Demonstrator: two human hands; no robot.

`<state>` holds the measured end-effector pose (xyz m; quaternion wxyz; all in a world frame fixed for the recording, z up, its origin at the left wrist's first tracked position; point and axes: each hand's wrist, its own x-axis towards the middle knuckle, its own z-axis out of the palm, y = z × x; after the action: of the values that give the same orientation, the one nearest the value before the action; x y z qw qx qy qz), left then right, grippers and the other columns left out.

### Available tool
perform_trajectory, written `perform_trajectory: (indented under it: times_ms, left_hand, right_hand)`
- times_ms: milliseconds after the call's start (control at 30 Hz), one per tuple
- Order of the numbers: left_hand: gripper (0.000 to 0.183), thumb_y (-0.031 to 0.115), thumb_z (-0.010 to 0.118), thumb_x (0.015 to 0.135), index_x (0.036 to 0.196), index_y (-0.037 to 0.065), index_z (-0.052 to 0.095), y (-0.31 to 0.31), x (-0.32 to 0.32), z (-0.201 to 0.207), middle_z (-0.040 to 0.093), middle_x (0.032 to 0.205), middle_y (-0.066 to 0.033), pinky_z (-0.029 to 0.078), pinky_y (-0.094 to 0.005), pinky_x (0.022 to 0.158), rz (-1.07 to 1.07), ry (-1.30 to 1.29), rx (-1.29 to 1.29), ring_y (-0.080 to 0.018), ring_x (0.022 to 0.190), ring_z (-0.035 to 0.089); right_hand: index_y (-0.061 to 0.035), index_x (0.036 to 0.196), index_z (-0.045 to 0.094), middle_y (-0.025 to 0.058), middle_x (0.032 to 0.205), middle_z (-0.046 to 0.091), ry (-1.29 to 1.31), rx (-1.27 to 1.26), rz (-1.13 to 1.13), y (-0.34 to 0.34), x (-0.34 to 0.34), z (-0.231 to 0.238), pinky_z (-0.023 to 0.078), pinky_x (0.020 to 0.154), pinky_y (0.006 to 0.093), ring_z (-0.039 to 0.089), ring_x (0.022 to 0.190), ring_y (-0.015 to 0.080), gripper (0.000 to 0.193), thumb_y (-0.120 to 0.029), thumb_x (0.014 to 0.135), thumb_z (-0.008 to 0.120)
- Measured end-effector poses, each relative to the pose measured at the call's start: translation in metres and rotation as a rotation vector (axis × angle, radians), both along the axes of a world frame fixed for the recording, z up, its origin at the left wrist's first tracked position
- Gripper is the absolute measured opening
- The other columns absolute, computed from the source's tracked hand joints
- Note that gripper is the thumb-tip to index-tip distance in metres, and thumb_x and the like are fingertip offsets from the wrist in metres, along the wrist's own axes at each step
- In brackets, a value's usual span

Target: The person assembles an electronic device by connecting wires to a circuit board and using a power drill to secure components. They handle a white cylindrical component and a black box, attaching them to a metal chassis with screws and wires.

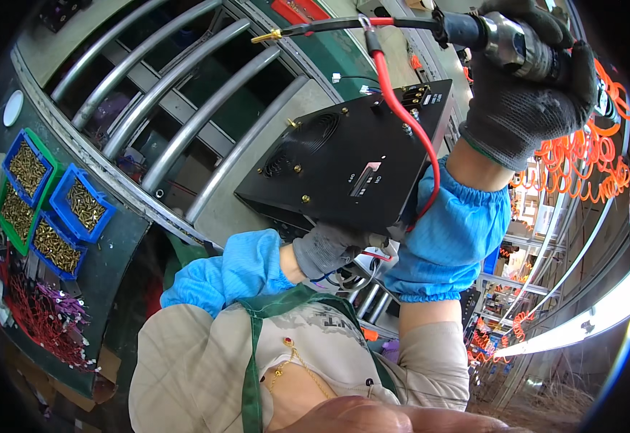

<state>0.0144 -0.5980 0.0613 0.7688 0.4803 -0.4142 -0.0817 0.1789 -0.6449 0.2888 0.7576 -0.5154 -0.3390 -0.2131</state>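
Observation:
My right hand (528,108), in a dark grey knit glove, is raised at the upper right and wrapped round a black and silver power screwdriver (521,47). Its long thin shaft (416,23) points left, with a brass-coloured piece (266,36) at the tip. A thick red cable (405,115) loops down from a metal terminal that overlaps the shaft. Below lies a black metal box (344,166) with vent slots, a switch and brass posts. My left hand (329,249), also gloved, is closed at the box's near edge; its fingertips are partly hidden, so what they grip is unclear.
The box rests beside a conveyor with curved-looking metal rollers (196,108). At the left, blue and green bins (84,202) hold brass screws, near bundles of red wires (41,317). Orange coiled air hoses (582,169) hang at the right. A red tray (300,11) sits at the back.

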Motion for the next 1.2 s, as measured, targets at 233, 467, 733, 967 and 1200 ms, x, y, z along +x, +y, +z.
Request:
perform_trajectory:
  times_ms: [233,467,733,967,1200]
  left_hand:
    - [0.034,-0.001,0.059,0.077,0.109,0.010,0.063,-0.014,-0.005,-0.022,0.064,0.106,-0.0078,0.053,-0.0320,0.077,0.090,-0.016,0.013,-0.0241,0.089,0.064]
    - [0.035,0.007,0.066,0.077,0.111,0.011,0.061,0.005,0.005,0.001,0.064,0.107,-0.0059,0.050,-0.0347,0.086,0.143,-0.198,0.199,-0.0215,0.097,0.063]
    - [0.076,0.054,0.061,0.080,0.137,0.011,0.035,0.025,0.012,0.023,0.047,0.131,-0.0135,0.047,-0.0436,0.096,-1.034,1.394,-1.018,-0.0289,0.116,0.052]
    - [0.055,0.032,0.057,0.087,0.131,0.002,0.042,0.022,0.014,0.032,0.050,0.126,-0.0201,0.048,-0.0485,0.094,-1.004,1.577,-1.092,-0.0356,0.111,0.055]
    - [0.055,0.027,0.058,0.085,0.132,0.003,0.042,0.023,0.023,0.031,0.049,0.128,-0.0194,0.044,-0.0489,0.100,-1.022,1.569,-1.152,-0.0355,0.115,0.052]
  right_hand:
    - [-0.0073,0.081,0.054,0.0018,0.073,0.056,0.225,0.068,-0.029,0.014,0.010,-0.005,0.051,0.084,0.0422,0.060,0.070,0.0152,0.012,-0.017,0.087,0.058]
    - [-0.0073,0.078,0.054,0.0026,0.070,0.057,0.304,0.003,-0.041,0.018,0.017,-0.011,0.052,0.082,0.0437,0.060,0.067,0.0162,0.012,-0.016,0.085,0.059]
    - [-0.0067,0.078,0.054,0.0028,0.069,0.056,0.355,0.438,-0.050,0.026,0.035,-0.015,0.052,0.078,0.0405,0.058,0.067,0.0160,0.014,-0.018,0.085,0.059]
    - [-0.0053,0.080,0.052,0.0037,0.072,0.054,0.345,0.005,-0.021,0.013,0.007,0.002,0.047,0.083,0.0426,0.057,0.073,0.0174,0.015,-0.018,0.081,0.059]
    - [-0.0042,0.091,0.055,-0.0018,0.074,0.051,0.273,0.132,-0.165,-0.019,-0.052,0.015,0.046,0.088,0.0458,0.053,0.072,0.0134,0.021,-0.021,0.079,0.060]
